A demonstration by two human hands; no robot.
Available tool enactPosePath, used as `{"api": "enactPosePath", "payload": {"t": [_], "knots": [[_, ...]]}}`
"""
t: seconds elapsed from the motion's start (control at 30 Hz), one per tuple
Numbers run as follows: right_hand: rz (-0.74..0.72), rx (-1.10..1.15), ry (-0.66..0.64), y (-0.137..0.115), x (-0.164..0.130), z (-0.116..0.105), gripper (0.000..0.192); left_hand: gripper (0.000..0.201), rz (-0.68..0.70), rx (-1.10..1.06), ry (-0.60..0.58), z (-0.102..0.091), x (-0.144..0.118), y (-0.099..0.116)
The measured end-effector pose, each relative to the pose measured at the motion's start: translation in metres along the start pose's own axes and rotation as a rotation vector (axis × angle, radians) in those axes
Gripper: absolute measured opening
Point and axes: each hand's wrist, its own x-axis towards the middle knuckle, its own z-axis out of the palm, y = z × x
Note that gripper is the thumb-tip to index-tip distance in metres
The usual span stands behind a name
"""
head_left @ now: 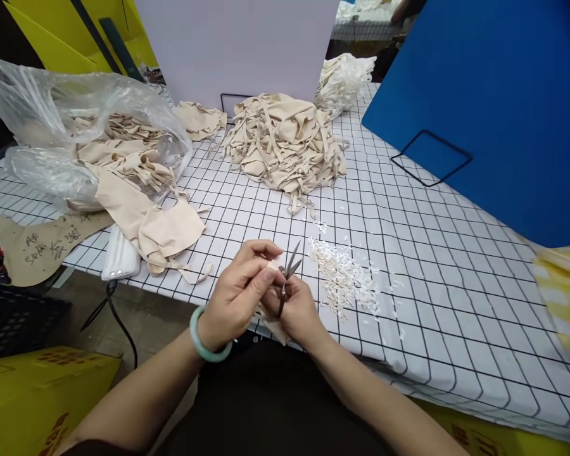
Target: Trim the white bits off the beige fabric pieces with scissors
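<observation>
Beige fabric piece [272, 266] pinched by left hand [237, 297]; right hand [297, 311] grips metal snips [287, 273].

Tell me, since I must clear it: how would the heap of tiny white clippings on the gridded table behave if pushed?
The heap of tiny white clippings would probably scatter, since stray bits already lie around it. The bits look very light and thin, so they would likely drift or cling to the gridded table.
</observation>
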Motion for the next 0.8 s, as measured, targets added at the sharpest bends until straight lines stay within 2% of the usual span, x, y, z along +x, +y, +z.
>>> {"api": "enactPosePath", "payload": {"t": [0.07, 0.13, 0.2, 0.3, 0.4, 0.5, 0.8], "knots": [[-0.021, -0.041, -0.032, 0.001, -0.005, -0.004, 0.046, 0.029, -0.087, -0.199, 0.035, 0.009, -0.001, -0.012], [-0.056, -0.138, -0.051, -0.003, -0.010, -0.017, 0.044, 0.030, -0.155, -0.265, 0.068, 0.014, -0.005, -0.019], [-0.101, -0.328, -0.067, -0.012, -0.016, -0.034, 0.041, 0.030, -0.178, -0.239, 0.063, 0.017, -0.009, -0.020], [-0.221, -0.732, -0.073, -0.029, -0.023, -0.057, 0.040, 0.033, -0.176, -0.173, 0.009, 0.018, -0.013, -0.016], [-0.328, -0.974, -0.086, -0.038, -0.027, -0.066, 0.046, 0.036, -0.130, -0.121, -0.045, 0.019, -0.014, -0.012], [-0.368, -1.010, -0.118, -0.038, -0.029, -0.067, 0.047, 0.035, -0.093, -0.085, -0.092, 0.021, -0.015, -0.012], [-0.398, -0.926, -0.148, -0.037, -0.029, -0.066, 0.050, 0.033, -0.041, -0.022, -0.146, 0.022, -0.012, -0.011]]}}
